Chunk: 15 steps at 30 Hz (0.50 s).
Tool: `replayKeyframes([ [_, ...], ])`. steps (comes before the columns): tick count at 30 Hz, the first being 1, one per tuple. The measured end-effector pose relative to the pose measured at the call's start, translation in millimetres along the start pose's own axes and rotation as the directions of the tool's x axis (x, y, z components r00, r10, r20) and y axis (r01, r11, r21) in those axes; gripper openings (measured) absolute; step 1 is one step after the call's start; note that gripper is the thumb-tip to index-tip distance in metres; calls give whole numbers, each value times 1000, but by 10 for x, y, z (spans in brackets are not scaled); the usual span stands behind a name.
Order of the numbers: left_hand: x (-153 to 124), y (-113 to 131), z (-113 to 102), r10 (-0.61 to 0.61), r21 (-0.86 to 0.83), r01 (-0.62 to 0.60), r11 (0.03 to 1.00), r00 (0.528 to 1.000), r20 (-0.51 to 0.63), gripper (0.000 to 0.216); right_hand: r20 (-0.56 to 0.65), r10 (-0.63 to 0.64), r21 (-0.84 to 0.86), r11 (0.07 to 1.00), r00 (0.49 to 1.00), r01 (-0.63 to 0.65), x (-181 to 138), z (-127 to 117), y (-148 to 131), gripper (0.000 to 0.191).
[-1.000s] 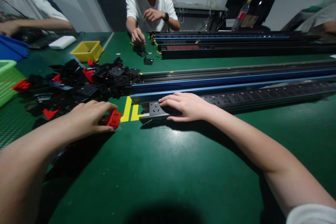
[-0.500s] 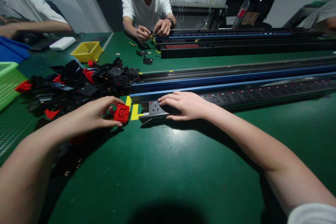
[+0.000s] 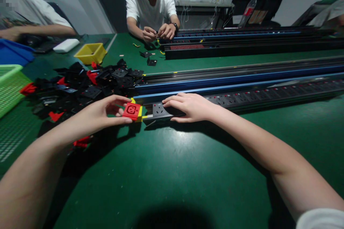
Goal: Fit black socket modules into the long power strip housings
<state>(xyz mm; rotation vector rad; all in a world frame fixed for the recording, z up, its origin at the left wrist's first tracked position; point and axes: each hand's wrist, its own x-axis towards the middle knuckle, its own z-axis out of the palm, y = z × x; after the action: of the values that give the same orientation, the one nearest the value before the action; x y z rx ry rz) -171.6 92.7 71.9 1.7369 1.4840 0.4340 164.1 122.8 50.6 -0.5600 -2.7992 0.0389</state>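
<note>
Between the thumb and fingers of my left hand (image 3: pixel 109 112), a red socket module (image 3: pixel 131 110) is pinched, its outlet face turned up. It is at the left end of a long black rail (image 3: pixel 150 118), near the yellow tape marks; whether it touches the rail, I cannot tell. My right hand (image 3: pixel 189 107) lies over the rail close to that end, fingers on top and thumb at the near side. Just left of these fingers a black socket module (image 3: pixel 159 110) sits in the rail. More black sockets (image 3: pixel 249 96) line the rail to the right.
A heap of black and red socket modules (image 3: pixel 92 91) lies left, beside a green basket (image 3: pixel 12 78) and a yellow bin (image 3: pixel 91 53). Blue and black rails (image 3: pixel 215 83) run behind. Across the table (image 3: pixel 172 171), a co-worker's hands (image 3: pixel 158 33) handle small parts.
My left hand has moved right, bringing the red socket module to the rail's end and tilting its face flatter. My right hand has stayed in place.
</note>
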Motion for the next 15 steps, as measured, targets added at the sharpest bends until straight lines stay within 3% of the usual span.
replayKeyframes([
  [6,25,92,217,-125,-212,106,972,989,-75,78,8,-1,5,1000,1000,1,4,-7,-6,47],
  [15,-11,-27,255,-123,-288,99,952,990,-66,80,15,-4,10,1000,1000,4,6,-16,-5,47],
])
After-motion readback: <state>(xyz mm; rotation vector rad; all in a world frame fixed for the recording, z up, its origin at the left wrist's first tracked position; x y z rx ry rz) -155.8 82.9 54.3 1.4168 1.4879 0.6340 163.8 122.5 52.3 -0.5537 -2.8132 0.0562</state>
